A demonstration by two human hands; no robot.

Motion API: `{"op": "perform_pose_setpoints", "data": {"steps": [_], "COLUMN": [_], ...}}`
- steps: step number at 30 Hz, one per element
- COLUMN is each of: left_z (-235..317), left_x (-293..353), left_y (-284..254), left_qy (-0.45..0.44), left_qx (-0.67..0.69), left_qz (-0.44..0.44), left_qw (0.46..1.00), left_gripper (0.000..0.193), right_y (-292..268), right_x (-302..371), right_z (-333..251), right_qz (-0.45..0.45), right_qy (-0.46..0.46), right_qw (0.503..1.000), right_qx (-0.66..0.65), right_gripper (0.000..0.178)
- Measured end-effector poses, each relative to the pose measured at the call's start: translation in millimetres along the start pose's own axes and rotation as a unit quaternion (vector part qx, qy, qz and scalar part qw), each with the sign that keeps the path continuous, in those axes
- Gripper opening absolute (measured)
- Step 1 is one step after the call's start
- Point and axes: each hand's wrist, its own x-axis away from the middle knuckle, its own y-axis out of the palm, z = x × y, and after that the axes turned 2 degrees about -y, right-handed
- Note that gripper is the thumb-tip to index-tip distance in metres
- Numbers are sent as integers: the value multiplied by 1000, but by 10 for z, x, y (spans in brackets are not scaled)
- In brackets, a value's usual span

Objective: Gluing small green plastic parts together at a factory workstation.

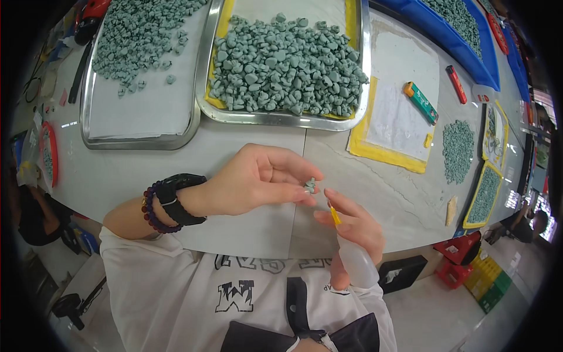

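My left hand (252, 180) pinches a small grey-green molded piece (310, 186) between thumb and fingertips, above the table near its front edge. Just right of it, my right hand (362, 226) is wrapped round a soft whitish squeeze bottle (358, 265). The bottle's thin yellow nozzle (335, 216) points up and left toward the piece, apart from it. Straight ahead stands a metal tray (281, 120) heaped with similar grey-green pieces (287, 64). To its left, another metal tray (141, 142) carries more pieces on a white sheet.
On the right lie a yellow-edged board (390, 158), a green and orange tool (421, 103), a red tool (456, 85) and loose pieces (458, 149). A blue bin (489, 70) stands far right, above a yellow-edged tray (484, 196). A red-rimmed container (54, 155) sits at far left.
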Motion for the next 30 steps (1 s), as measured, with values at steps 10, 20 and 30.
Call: {"op": "perform_pose_setpoints", "data": {"steps": [10,20,30], "left_z": [-30,-21,-19], "left_x": [-3,-5,-11], "left_y": [51,60,68], "left_qy": [4,-1,-5], "left_qx": [-9,-34,-35], "left_qz": [-7,-14,-11], "left_qw": [1000,999,999], "left_gripper": [29,29,30], "right_y": [2,-13,-78], "right_x": [-30,-45,6], "right_z": [-108,-108,-55], "right_qz": [15,-11,-57], "right_qy": [125,119,108], "right_qw": [992,993,992], "right_qx": [-29,-5,-28], "right_gripper": [69,63,59]}}
